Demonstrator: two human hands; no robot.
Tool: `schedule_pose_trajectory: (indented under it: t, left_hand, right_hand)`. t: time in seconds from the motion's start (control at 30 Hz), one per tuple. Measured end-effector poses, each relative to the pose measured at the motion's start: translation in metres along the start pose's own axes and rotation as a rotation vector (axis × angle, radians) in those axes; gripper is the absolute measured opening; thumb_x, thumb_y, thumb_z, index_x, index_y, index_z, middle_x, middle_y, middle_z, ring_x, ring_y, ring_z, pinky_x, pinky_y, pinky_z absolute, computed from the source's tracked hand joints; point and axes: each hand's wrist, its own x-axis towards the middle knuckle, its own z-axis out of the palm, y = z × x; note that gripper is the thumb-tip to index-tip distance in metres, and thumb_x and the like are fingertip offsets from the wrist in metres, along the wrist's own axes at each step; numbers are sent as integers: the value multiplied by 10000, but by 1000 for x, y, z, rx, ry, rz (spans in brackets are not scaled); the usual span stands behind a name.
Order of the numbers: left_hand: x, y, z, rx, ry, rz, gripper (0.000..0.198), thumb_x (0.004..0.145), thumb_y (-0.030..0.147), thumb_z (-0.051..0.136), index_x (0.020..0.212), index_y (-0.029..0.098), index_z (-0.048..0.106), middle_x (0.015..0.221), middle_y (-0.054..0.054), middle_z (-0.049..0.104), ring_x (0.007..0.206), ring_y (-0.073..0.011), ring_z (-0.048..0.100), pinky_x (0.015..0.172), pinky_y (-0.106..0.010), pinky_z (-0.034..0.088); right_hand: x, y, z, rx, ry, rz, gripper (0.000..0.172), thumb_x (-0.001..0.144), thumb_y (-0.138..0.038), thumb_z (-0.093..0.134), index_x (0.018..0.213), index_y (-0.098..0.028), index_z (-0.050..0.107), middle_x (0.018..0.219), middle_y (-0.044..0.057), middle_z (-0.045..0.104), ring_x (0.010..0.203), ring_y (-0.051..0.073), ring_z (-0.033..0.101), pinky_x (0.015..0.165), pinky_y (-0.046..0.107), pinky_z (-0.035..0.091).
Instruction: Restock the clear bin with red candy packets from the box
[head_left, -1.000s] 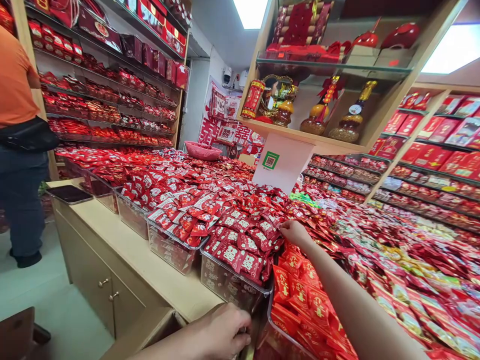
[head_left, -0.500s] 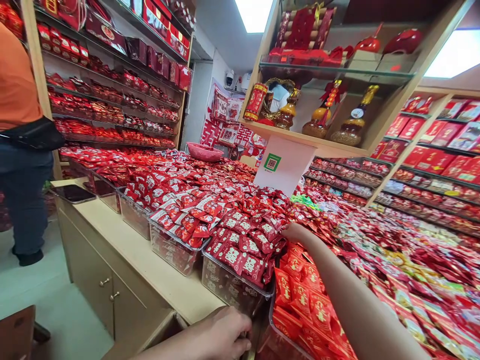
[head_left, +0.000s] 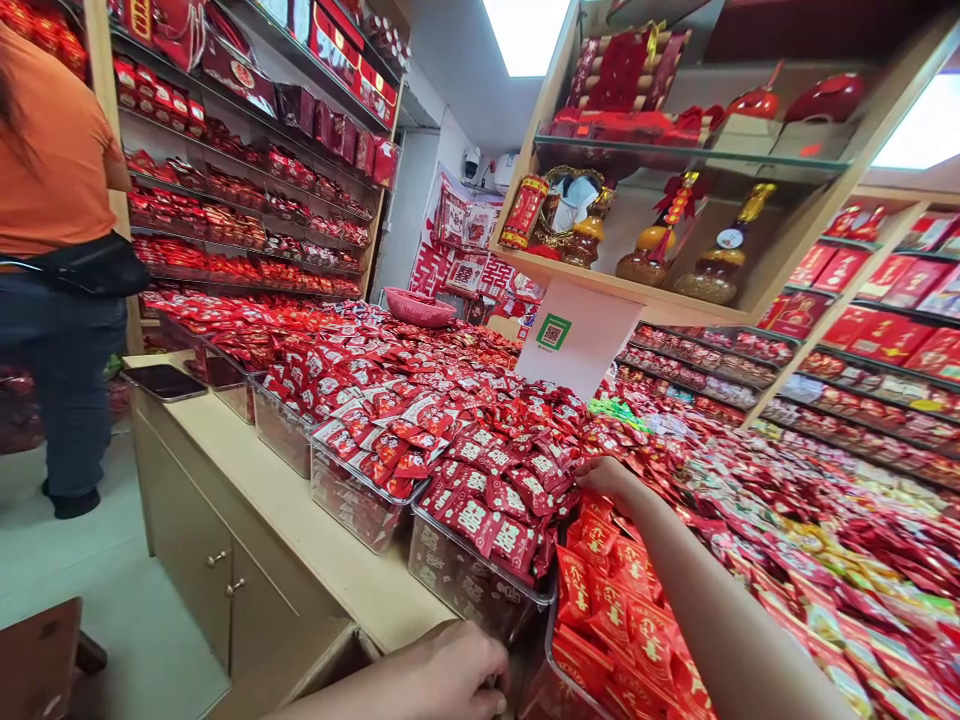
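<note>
My right hand (head_left: 604, 476) reaches out over the display and rests among small dark red candy packets (head_left: 517, 470) heaped in a clear bin (head_left: 472, 590). Its fingers curl down into the packets and are hidden. Below my forearm lies a bin of bright red packets with gold print (head_left: 622, 600). My left hand (head_left: 450, 675) sits at the counter's front edge by the bin corner, fingers curled closed against something I cannot make out.
Clear bins of red sweets (head_left: 352, 490) line a beige counter (head_left: 300, 520) with cupboard doors. A person in an orange top (head_left: 60, 250) stands at the left. A dark tray (head_left: 163, 381), a pink basket (head_left: 418, 306), a QR-code sign (head_left: 574, 340) and shelves of red boxes (head_left: 247, 180) surround.
The view has shifted a little to the left, so everything sits further right and lower. Both hands stay where they were on the packets and the counter edge.
</note>
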Motion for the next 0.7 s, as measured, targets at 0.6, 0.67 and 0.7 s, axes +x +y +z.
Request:
schedule_pose_trajectory:
  t: [0.6,0.67,0.7]
  left_hand:
    - [2,6,-7,-37,-84,-29,252,700,225,512,907,246,654,832,-33,699,738,-186,632,586,-220,450]
    - [3,6,-10,-44,-82,1,253,697,200,520,906,239,656,835,-30,699,744,-180,633,588,-208,443]
    - [3,6,-11,-49,-84,14,253,697,192,525,909,235,656,833,-30,699,743,-175,632,584,-202,437]
  right_hand:
    - [-8,-33,-41,-447,318,-193,137,833,-256,508,829,-147,592,819,16,623,796,151,576,749,339,455]
    - [-3,-46,-33,-468,376,-252,161,854,-255,474,897,-144,582,906,39,621,863,164,570,787,360,444]
    - [0,-52,-29,-478,392,-278,172,861,-256,462,915,-143,579,934,47,617,882,169,567,795,366,442]
